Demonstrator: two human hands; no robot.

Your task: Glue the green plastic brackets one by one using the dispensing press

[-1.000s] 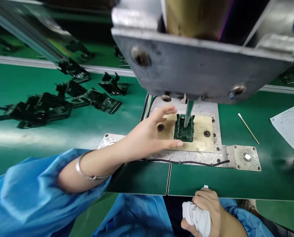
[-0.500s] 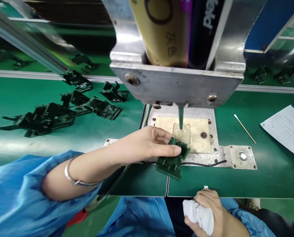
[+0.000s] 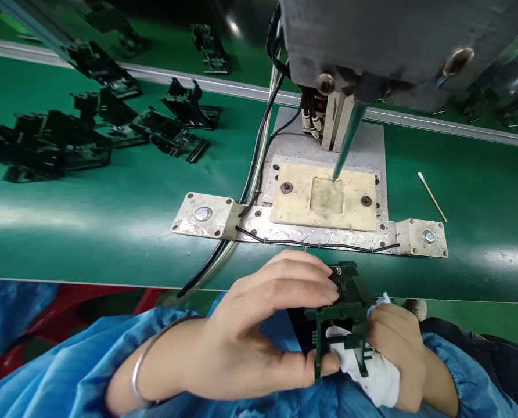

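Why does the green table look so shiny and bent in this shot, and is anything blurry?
Head view: overhead lamps throw pale glare bands across the table; the wide lens bows its edges; the machine head up close is soft, while the left hand and green part stay fairly sharp.

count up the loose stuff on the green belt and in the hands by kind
Dark green plastic part, held by the left hand: 1
White cloth, bunched in the right hand: 1
Cotton swab on the belt: 1
Black plastic parts piled on the belt at left: too overlapped to count exactly
Total, pile aside: 3
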